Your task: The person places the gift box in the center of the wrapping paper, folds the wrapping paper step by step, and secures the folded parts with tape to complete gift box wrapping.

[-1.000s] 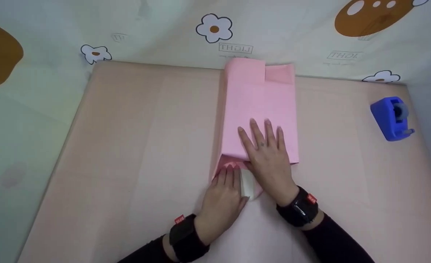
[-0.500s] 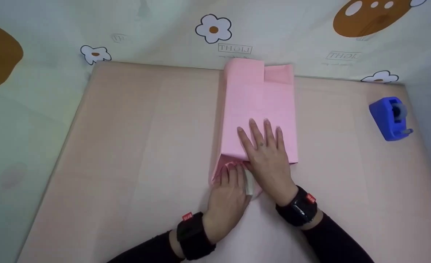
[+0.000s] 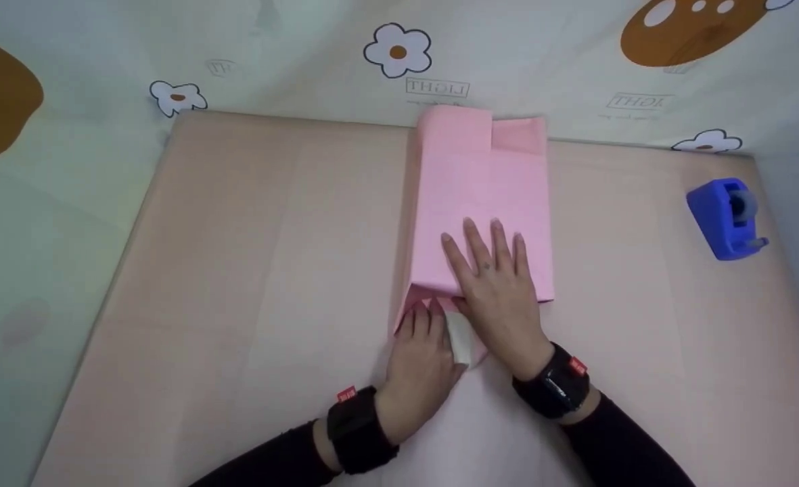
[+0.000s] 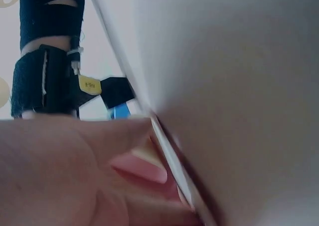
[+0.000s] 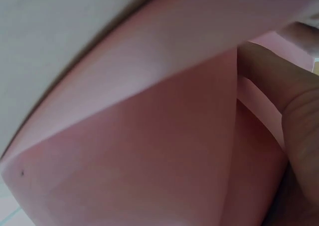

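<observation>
A box-shaped package wrapped in pink paper [image 3: 484,196] lies lengthwise on the table in the head view. My right hand [image 3: 504,294] rests flat on its near end, fingers spread, with the thumb down at the end face. In the right wrist view, the thumb [image 5: 269,74] touches the folded pink paper [image 5: 129,166]. My left hand [image 3: 423,362] presses the loose end flap beside the near left corner, fingers extended together. Between the hands shows a pale strip of the flap [image 3: 460,338]. The left wrist view has the left hand [image 4: 65,171] against the paper's edge [image 4: 174,161].
A blue tape dispenser [image 3: 727,220] with a roll stands on the right side of the table [image 3: 291,237]. At the package's far end, an unfolded pink end [image 3: 517,135] reaches the back edge, near the flower-printed cloth [image 3: 304,61].
My left hand has shifted slightly right along the flap, and its fingers have moved over the folded paper. The right hand and the package have stayed in place.
</observation>
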